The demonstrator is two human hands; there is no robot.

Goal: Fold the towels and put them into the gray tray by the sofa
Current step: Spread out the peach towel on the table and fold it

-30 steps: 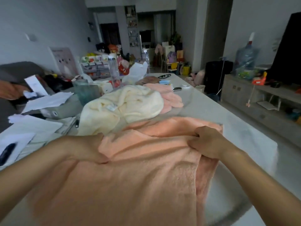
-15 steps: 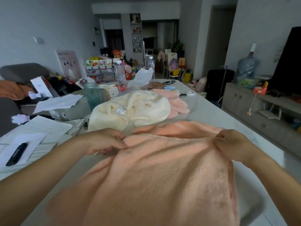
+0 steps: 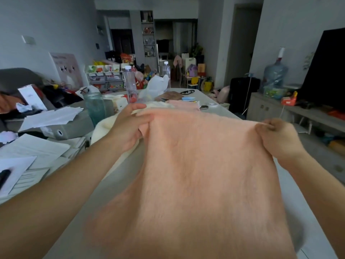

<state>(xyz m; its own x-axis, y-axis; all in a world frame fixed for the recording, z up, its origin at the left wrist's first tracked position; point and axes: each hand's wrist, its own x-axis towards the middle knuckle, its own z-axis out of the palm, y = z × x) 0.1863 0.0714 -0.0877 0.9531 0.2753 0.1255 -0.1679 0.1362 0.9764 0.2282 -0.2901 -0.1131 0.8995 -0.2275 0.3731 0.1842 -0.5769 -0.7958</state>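
The table [image 3: 119,176] runs away from the camera, and the peach towel [image 3: 201,184] covers most of its near end, its top edge lifted off the surface and stretched flat between both hands. The left hand [image 3: 128,128] pinches the towel's upper left corner, fingers closed over the cloth; the right hand [image 3: 276,137] is clamped on the upper right corner above the table's right edge.

Behind the raised edge lie a cream towel [image 3: 106,128], just beside the left hand, and a pink towel [image 3: 184,105] farther toward the far end — both partly hidden by the peach one. Along the left edge sit loose papers [image 3: 33,148], a gray binder [image 3: 74,126], a green jar [image 3: 95,107] and a clear bottle [image 3: 129,81]. Glasses [image 3: 187,92] rest near the far end.

Half a second ago the top edge lay bunched on the table under both hands — now it is raised and the hands are wider apart.
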